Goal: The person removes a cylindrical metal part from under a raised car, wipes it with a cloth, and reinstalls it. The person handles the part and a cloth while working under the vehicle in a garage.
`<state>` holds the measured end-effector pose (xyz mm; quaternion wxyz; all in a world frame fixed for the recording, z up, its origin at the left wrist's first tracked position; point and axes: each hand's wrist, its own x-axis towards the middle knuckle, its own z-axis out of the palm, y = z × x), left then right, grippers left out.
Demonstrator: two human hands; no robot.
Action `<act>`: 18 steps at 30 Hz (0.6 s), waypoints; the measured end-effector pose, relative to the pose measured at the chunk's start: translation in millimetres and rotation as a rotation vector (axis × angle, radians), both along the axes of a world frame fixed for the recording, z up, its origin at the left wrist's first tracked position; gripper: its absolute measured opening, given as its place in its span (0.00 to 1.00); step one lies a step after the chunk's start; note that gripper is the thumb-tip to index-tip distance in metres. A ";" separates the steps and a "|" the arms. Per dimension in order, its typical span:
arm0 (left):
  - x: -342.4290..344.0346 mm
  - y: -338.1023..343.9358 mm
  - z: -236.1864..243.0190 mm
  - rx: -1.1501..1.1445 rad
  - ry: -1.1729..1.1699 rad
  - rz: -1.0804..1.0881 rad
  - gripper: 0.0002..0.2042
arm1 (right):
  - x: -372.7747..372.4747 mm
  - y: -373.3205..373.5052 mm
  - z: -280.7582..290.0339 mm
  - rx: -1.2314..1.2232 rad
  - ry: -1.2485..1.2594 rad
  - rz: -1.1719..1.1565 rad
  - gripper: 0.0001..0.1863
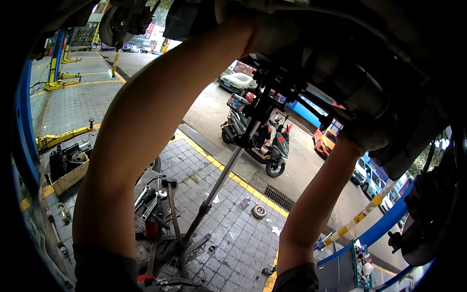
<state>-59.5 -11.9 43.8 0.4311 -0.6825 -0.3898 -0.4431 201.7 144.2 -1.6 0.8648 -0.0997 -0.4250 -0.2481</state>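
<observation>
Both my arms are raised to the dark underside of a lifted vehicle [413, 87]. My left hand [248, 34] is in shadow at the top, beside dark undercarriage parts, its fingers hidden. My right hand [367, 136] is at the right, below a dark cylindrical part [365, 92]; its fingers are too dark to make out. Between my arms, a tall pole jack [224, 180] rises from a floor base to a black bracket assembly [267, 92] under the vehicle.
Below are wrenches [148, 199], a wooden box of parts [68, 177] and a round metal part [259, 211]. A person [267, 138] is by a scooter [277, 155]. Blue lift posts [24, 141], a striped post [355, 221], a tool cart [335, 267] and parked cars [236, 82] stand around.
</observation>
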 end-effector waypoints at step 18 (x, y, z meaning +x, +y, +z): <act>-13.2 -11.6 0.7 -0.143 0.087 -0.020 0.18 | 7.0 -5.7 -11.2 -0.249 0.027 -0.251 0.26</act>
